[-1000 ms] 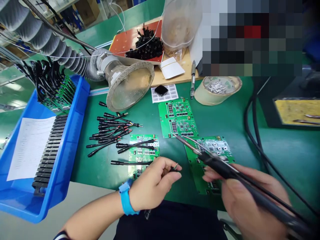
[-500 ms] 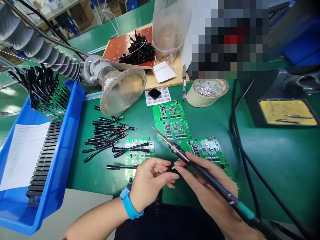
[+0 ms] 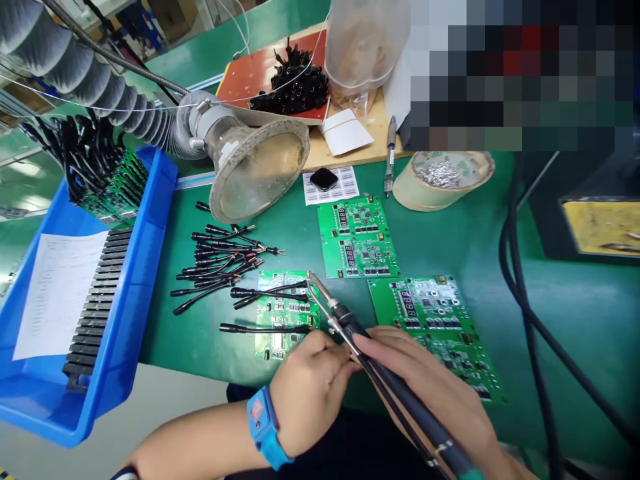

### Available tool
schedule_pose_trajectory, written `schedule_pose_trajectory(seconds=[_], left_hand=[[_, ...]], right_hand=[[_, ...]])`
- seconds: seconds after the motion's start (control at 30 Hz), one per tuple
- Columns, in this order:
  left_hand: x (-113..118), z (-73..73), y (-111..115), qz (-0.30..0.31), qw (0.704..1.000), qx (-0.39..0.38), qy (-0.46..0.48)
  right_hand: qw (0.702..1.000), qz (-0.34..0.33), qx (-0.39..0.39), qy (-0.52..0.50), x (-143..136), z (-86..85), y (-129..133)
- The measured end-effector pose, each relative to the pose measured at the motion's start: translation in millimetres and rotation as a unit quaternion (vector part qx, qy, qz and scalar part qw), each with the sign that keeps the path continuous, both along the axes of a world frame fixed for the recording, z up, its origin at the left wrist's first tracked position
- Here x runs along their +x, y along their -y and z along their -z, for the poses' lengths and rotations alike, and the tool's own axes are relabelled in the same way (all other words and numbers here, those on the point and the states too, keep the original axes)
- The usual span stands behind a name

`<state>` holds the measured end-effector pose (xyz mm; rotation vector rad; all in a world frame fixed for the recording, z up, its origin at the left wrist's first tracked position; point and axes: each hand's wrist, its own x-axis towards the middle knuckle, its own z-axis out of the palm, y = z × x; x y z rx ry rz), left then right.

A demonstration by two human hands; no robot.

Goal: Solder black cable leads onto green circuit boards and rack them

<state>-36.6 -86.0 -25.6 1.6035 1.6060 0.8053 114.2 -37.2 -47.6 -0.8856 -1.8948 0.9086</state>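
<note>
Turned knuckles-up since earlier frame: left hand [image 3: 313, 385], curled, contents hidden. Gripped in right hand [image 3: 433, 383]: soldering iron [image 3: 390, 375], tip toward eleven o'clock, beside circuit board [image 3: 293, 307] corner. Keep tip clear of connector cables [image 3: 270, 329].

electronics workshop | soldering iron [image 3: 390, 377] | circuit boards [image 3: 359, 238] | extraction funnel [image 3: 260, 175]

a green work table [image 3: 430, 243] spans most of the scene, its top faintly glossy, with pale grey floor [image 3: 145, 393] showing past its near left edge and a scrap of yellow-and-black marking [image 3: 6, 475] in the near left corner. at the left, another green surface [image 3: 47, 188] catches a white glare, while a brown cardboard box [image 3: 173, 17] sits blurred at far left; coarse squares hide the far right.
</note>
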Motion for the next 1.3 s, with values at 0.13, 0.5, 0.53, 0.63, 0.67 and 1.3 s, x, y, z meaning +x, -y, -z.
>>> schedule_pose_trajectory(seconds=[0.13, 0.5, 0.53, 0.63, 0.67, 1.3], left_hand=[[1.9, -9.8, -0.6, -0.064, 0.992, -0.071, 0.076], [-5.6, -18.1, -0.4, -0.135, 0.975, -0.122, 0.129], [-12.5, -18.6, 2.3, -0.118, 0.988, -0.085, 0.062], [-33.8, -17.4, 12.0, -0.03, 0.99, 0.006, -0.135], [-39.5, -16.1, 15.0, 0.005, 0.982, 0.021, -0.187], [-54.4, -9.3, 19.0, 0.123, 0.945, 0.047, -0.299]], right_hand=[[0.996, 0.085, -0.018, -0.02, -4.9, 0.6, 10.2], [0.993, 0.105, 0.057, 0.0, -2.8, 3.2, 13.8], [0.994, 0.092, 0.062, 0.016, 4.3, 4.7, 14.3], [0.997, 0.038, 0.062, 0.02, 30.6, 14.3, 19.1], [0.998, 0.024, 0.062, 0.008, 39.2, 18.4, 21.3], [0.99, -0.071, 0.117, 0.028, 59.7, 25.2, 26.6]])
